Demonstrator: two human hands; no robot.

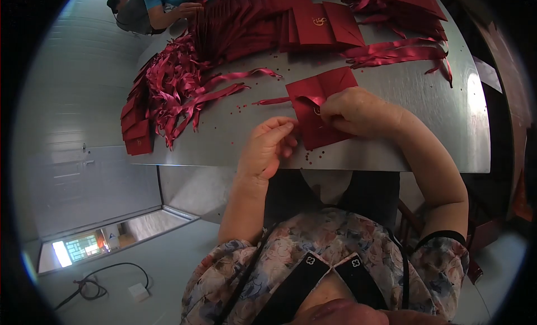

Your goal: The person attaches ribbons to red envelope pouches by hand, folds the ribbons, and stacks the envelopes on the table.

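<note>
A dark red paper gift bag (318, 128) with a gold emblem lies flat on the metal table near its front edge. My right hand (361, 112) rests over its right side, fingers closed in a pinch on a red ribbon (309, 100) that curves across the bag. The fingertips are partly hidden. One ribbon end sticks out past the bag's left edge. At that edge, lower down, my left hand (269, 145) has loosely curled fingers, somewhat apart, close to the bag. I see nothing held in it.
A tangled heap of red ribbons (176, 84) covers the table's left side, with folded red bags (137, 132) beside it. Rows of red bags (319, 25) stand at the back. More ribbons (397, 53) lie back right. A person in blue (170, 1) works across the table (436, 112).
</note>
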